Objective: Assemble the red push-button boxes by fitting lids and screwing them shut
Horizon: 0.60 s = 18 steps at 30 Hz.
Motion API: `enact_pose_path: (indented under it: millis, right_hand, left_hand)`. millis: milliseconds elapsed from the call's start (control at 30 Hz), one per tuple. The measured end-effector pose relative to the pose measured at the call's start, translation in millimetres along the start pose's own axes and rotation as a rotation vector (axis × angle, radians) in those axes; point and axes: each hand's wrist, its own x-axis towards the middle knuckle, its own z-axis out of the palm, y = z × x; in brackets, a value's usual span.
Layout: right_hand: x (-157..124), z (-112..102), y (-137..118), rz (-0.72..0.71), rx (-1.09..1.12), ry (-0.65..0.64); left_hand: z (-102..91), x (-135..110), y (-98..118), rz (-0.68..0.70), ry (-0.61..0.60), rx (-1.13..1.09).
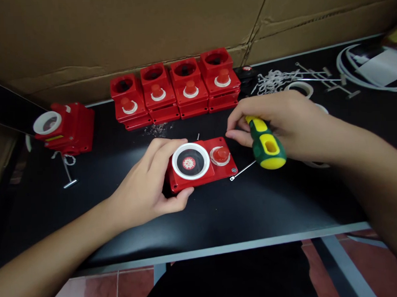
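My left hand (155, 181) grips the left end of a red box (206, 178), fingers over the far edge and thumb on the near edge. The box lies on the black table, with a white ridged ring (175, 164) around a black disc and a red knob (222, 154) on its face. A screw head (234, 169) shows at its near right corner. My right hand (266, 118) holds a screwdriver (268, 147) with a green and yellow handle against the palm. Its thumb and forefinger close together beside the box's far right corner; whether they pinch anything is unclear.
Several red housings (192, 105) stand in a row at the back. Another red box (74, 128) with a white ring sits at the left, a metal T-shaped rod (68, 172) by it. White cords (271, 81), more rods, white rings (300, 89) and a cable coil (342, 63) lie right.
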Motion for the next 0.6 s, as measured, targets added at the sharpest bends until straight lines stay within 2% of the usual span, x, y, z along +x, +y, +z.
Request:
enact_pose_path:
  millis: [133, 200, 400, 600]
  right_hand:
    - [-0.7, -0.6, 1.8, 0.011, -0.05, 0.166]
    - [0.0, 3.2, 6.0, 0.014, -0.048, 0.19]
    - [10.3, 29.1, 20.7, -0.035, -0.184, 0.036]
    - [29.0, 56.7, 5.6, 0.018, -0.459, -0.074]
  left_hand:
    - [-3.3, 1.8, 2.2, 0.027, -0.021, -0.003]
    - [-4.6, 2.5, 3.4, 0.073, -0.034, -0.02]
    - [-3.2, 1.1, 8.1, 0.214, -0.124, -0.152]
    - [-2.0, 0.2, 9.6, 0.233, -0.136, -0.186]
